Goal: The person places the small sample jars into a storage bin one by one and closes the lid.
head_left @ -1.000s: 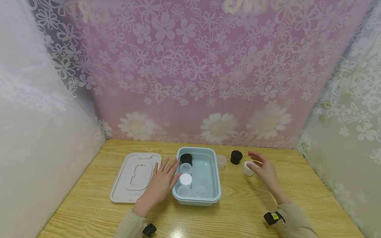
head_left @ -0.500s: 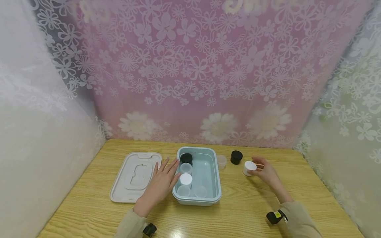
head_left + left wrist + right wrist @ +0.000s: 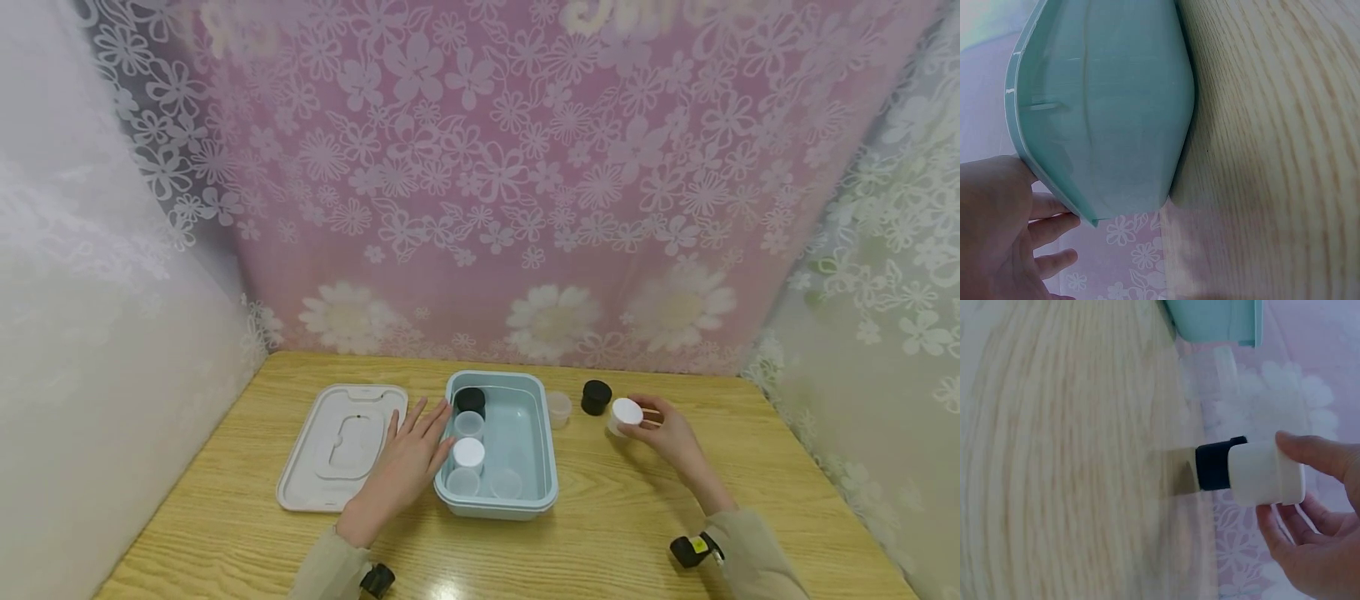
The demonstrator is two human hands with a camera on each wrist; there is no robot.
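Note:
My right hand (image 3: 670,433) pinches a small white lidded jar (image 3: 625,415) between thumb and fingers. In the right wrist view the white jar (image 3: 1260,474) is off the tabletop, overlapping a black jar (image 3: 1213,466) behind it. My left hand (image 3: 410,454) lies with fingers spread along the left rim of a light blue plastic tub (image 3: 551,467). The left wrist view has the fingers at the tub's rim (image 3: 1054,187). Inside the tub, along its left side, stand a black jar (image 3: 470,400), a white jar (image 3: 468,454) and several translucent ones.
A white tub lid (image 3: 300,467) lies left of the tub on the wooden table (image 3: 600,533). Right of the tub stand a translucent jar (image 3: 558,408) and a black jar (image 3: 596,397). A floral curtain (image 3: 480,208) hangs behind the table.
My right hand has closed its fingers on the white jar and lifted it, shifting slightly left. The left hand and the tub have stayed in place.

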